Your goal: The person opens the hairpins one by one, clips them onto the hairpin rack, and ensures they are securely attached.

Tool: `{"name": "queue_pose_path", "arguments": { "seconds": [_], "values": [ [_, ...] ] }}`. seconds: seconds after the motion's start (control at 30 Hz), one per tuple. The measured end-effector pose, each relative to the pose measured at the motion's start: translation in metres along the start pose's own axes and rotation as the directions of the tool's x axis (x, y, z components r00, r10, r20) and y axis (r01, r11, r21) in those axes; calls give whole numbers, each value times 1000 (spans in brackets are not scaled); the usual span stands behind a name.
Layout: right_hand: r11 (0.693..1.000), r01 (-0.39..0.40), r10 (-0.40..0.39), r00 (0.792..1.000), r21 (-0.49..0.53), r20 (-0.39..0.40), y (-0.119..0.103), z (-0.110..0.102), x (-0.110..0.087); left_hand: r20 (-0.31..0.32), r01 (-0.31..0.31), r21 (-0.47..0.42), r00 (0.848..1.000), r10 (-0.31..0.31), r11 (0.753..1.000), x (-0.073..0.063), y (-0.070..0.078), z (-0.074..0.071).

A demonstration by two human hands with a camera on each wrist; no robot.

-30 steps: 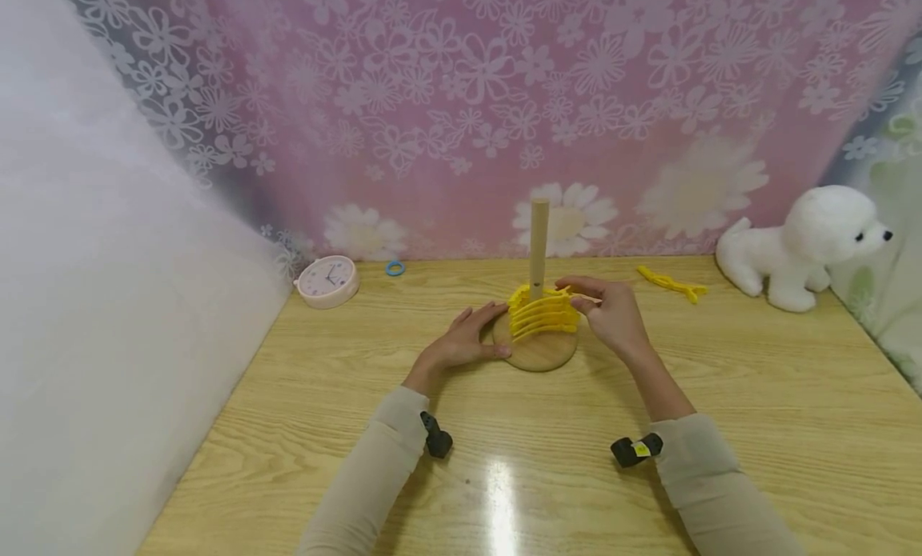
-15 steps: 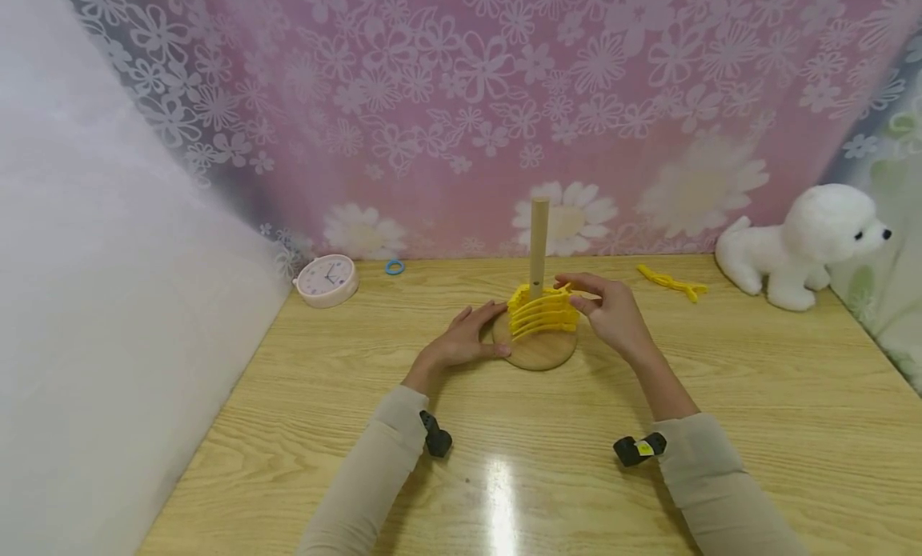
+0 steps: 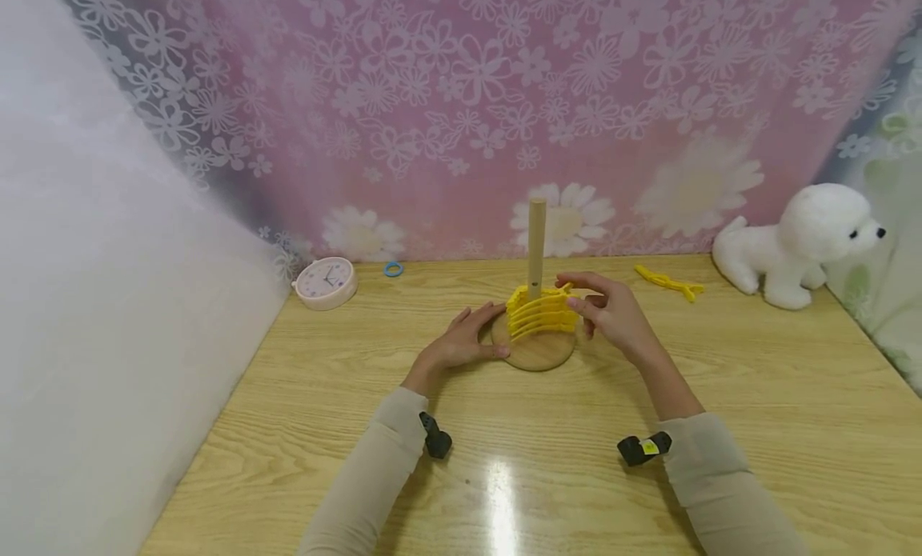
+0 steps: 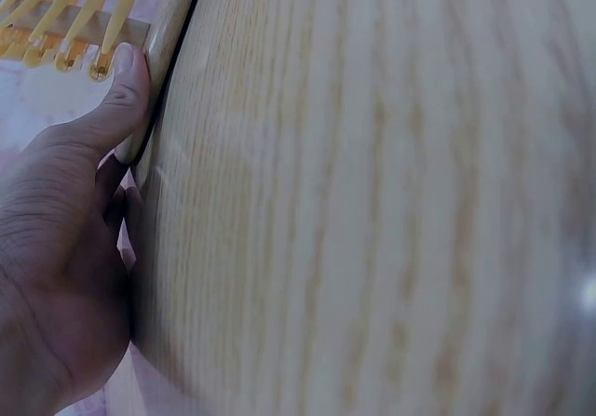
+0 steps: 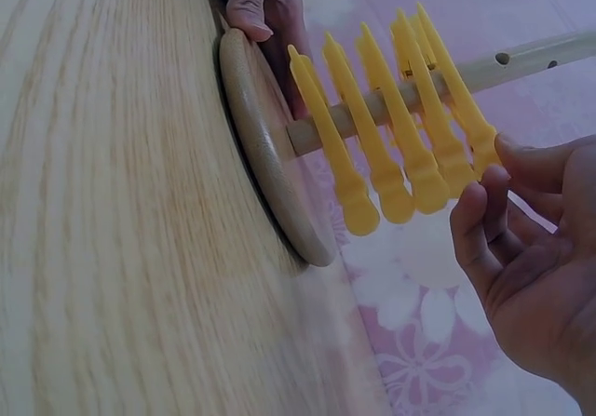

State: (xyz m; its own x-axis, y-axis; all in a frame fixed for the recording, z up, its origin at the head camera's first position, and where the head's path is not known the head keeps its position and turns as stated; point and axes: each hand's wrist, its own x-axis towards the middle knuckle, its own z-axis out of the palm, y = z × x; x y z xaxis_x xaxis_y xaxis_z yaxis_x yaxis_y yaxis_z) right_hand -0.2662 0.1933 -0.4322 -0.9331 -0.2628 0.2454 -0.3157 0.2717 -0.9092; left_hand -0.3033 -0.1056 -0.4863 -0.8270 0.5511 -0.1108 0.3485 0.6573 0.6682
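Several curved yellow plastic pieces (image 3: 542, 314) are stacked around a wooden post (image 3: 536, 236) that stands upright on a round wooden base (image 3: 539, 356). My left hand (image 3: 461, 344) holds the base at its left edge, thumb (image 4: 126, 86) over the rim and fingers spread along the far side. With thumb and fingertips, my right hand (image 3: 614, 310) pinches the right end of the uppermost yellow piece (image 5: 456, 90). Gaps show between the stacked pieces in the right wrist view, and small holes dot the post above them.
Another yellow piece (image 3: 668, 282), forked at one end, lies on the table at the back right, near a white toy dog (image 3: 799, 244). A pink clock (image 3: 326, 283) and a small blue ring (image 3: 392, 269) sit at the back left. A flowered curtain (image 3: 461, 116) hangs behind.
The right wrist has shifted slightly right, and its lower fingers now show beneath the thumb. The left hand, base and stacked pieces keep their places.
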Motion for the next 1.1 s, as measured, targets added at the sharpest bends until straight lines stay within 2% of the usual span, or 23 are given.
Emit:
{"name": "queue_pose_path", "arguments": {
  "seconds": [0.2,0.37,0.47,0.63,0.9,1.1],
  "values": [
    [999,11,-11,1000,38,1,2,-14,-6,3,2,-11,1000,-2,1000,1,-2,2],
    [998,-37,37,999,54,5,8,-33,-14,2,-8,0,1000,8,1000,1,-2,2],
    [997,-74,75,997,29,-3,15,-48,-18,-1,-14,9,1000,14,1000,1,-2,1],
    [987,-138,133,989,-79,-61,32,-79,-24,-3,-25,16,1000,25,1000,2,-3,1],
    [929,-302,268,947,-212,-176,60,-126,-26,-7,-35,5,999,35,999,0,0,0],
    [917,-354,299,915,-184,-270,75,-144,-29,-3,-42,-3,999,42,999,-1,1,0]
  ]
}}
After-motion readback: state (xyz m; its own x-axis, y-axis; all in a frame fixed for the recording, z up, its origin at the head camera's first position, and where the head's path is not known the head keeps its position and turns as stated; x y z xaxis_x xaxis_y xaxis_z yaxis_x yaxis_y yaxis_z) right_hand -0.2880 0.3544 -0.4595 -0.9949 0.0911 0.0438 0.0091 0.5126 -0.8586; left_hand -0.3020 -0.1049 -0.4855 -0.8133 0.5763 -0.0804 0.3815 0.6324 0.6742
